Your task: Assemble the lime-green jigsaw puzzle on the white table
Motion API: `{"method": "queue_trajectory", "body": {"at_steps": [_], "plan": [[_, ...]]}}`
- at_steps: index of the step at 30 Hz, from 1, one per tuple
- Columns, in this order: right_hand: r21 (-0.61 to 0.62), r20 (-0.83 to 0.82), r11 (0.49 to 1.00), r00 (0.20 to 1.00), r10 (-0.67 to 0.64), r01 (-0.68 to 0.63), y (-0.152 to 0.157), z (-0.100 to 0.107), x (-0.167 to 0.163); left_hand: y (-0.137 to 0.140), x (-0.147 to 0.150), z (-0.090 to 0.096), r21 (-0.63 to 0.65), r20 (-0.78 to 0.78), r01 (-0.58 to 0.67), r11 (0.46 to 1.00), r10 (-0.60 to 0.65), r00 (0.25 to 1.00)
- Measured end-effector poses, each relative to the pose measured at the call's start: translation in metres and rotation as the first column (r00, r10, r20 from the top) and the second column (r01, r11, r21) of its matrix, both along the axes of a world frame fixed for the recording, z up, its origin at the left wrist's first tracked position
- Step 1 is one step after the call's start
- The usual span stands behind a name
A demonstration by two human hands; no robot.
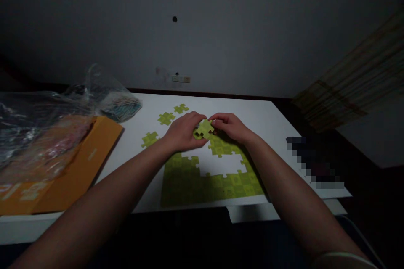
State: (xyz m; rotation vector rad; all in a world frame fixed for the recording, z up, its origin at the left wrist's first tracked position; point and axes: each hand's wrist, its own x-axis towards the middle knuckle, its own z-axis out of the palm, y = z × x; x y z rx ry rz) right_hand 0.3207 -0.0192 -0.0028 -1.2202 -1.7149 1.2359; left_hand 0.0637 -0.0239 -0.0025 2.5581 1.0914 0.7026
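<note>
Puzzle piece [205, 127] held; long axis roughly left-right.

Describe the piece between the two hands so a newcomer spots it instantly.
On the white table, find the green puzzle. At its far side, the left hand and right hand face each other, with the piece between them. Unlike the three loose pieces farther left, it has a hand on each side.

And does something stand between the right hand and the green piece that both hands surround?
Nothing visible does: the right hand reaches the right edge of the green piece, with the left hand at the opposite side.
</note>
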Motion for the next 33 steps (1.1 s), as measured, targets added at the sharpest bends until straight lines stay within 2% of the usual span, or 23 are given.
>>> {"method": "queue_trajectory", "body": {"at_steps": [8, 15, 21, 25, 29, 33], "plan": [[0.002, 0.066, 1.0, 0.998, -0.015, 0.015, 0.001, -0.001, 0.001, 0.0, 0.0, -0.001, -0.001, 0.019, -0.006, 1.0, 0.006, 1.0], [-0.023, 0.034, 1.0, 0.999, -0.005, 0.006, -0.002, -0.002, 0.0, -0.001, 0.0, 0.001, 0.002, 0.036, -0.031, 1.0, 0.03, 0.999], [-0.01, 0.094, 1.0, 0.995, -0.013, 0.014, -0.005, 0.0, 0.0, 0.001, 0.0, 0.0, -0.028, 0.048, -0.039, 0.999, 0.04, 0.998], [-0.017, 0.099, 0.999, 0.994, 0.038, -0.036, -0.009, 0.007, 0.001, 0.011, -0.006, -0.003, -0.118, 0.217, 0.012, 0.993, 0.014, 0.976], [-0.07, 0.102, 0.988, 0.985, 0.142, -0.135, -0.014, 0.013, 0.0, 0.024, -0.008, -0.008, -0.244, 0.439, -0.055, 0.968, 0.161, 0.884], [-0.095, 0.105, 0.968, 0.965, 0.242, -0.233, -0.019, 0.016, -0.002, 0.03, -0.007, -0.013, -0.321, 0.539, -0.084, 0.943, 0.255, 0.803]]}}
